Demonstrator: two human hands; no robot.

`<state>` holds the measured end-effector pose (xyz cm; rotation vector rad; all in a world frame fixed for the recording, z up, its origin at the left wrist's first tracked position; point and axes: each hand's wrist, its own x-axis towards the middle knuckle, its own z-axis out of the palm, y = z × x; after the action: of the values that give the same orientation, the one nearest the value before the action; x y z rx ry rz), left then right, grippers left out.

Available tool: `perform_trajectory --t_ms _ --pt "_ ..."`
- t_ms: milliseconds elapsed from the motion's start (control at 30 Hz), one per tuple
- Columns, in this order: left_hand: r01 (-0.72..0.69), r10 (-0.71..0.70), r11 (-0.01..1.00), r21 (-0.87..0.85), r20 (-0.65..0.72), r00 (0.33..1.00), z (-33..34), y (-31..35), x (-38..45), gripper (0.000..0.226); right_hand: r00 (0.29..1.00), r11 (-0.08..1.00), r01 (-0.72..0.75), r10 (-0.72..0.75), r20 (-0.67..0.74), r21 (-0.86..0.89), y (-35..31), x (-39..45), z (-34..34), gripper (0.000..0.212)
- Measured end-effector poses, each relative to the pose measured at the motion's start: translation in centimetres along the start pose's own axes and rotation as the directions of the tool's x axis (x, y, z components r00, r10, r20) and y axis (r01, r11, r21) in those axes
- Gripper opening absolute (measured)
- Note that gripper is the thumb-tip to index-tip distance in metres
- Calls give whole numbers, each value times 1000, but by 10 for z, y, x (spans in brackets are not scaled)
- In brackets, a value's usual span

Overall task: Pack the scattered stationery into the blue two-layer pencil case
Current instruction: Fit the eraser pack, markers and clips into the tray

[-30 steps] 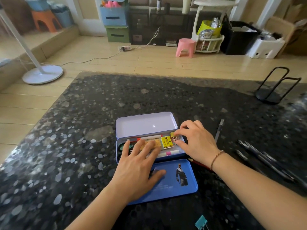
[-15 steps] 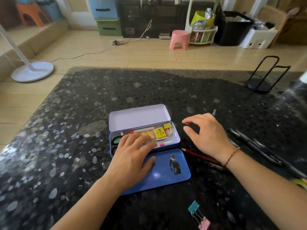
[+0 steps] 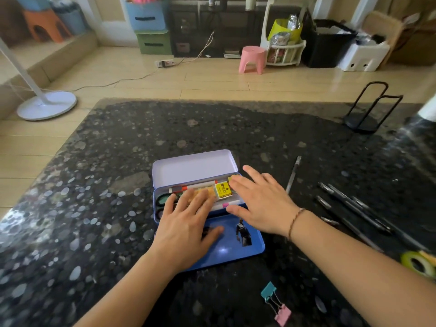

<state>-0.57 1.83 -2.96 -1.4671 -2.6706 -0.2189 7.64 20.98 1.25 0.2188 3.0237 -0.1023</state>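
Your blue pencil case (image 3: 188, 171) lies open on the dark speckled worktop (image 3: 236, 128), its pale lid tipped back away from you and a blue tray (image 3: 250, 251) lying flat just in front of it. Your left hand (image 3: 186, 230) rests palm down across the tray and the case's near edge, fingers (image 3: 198, 201) spread and flat on the items inside, gripping nothing. Your right hand (image 3: 262, 204) is over the case's right end, fingers loosely spread and empty, the tips by the yellow eraser (image 3: 223, 190). Also in the case are green-handled scissors (image 3: 162, 199) at the left end and a white pen with a pink band (image 3: 226, 205) along the near wall. Still out on the worktop: a slim pen (image 3: 293, 174) just right of your right hand, a cluster of dark pens (image 3: 354, 208) further right, a green tape roll (image 3: 416, 263) at the right edge, and teal and pink binder clips (image 3: 276, 303) near you.
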Motion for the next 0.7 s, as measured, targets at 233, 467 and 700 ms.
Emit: perform_trajectory --t_ms 233,467,700 --pt "9 -10 1000 24 52 999 -1 -1 5 73 994 992 -44 31 105 122 -6 7 12 64" --pt "33 -35 999 36 79 996 -2 -2 5 72 1000 977 9 -10 4 214 -3 6 21 60" --pt "-67 67 993 -95 4 998 -9 2 6 60 832 902 -36 265 -488 430 64 -28 1 34"
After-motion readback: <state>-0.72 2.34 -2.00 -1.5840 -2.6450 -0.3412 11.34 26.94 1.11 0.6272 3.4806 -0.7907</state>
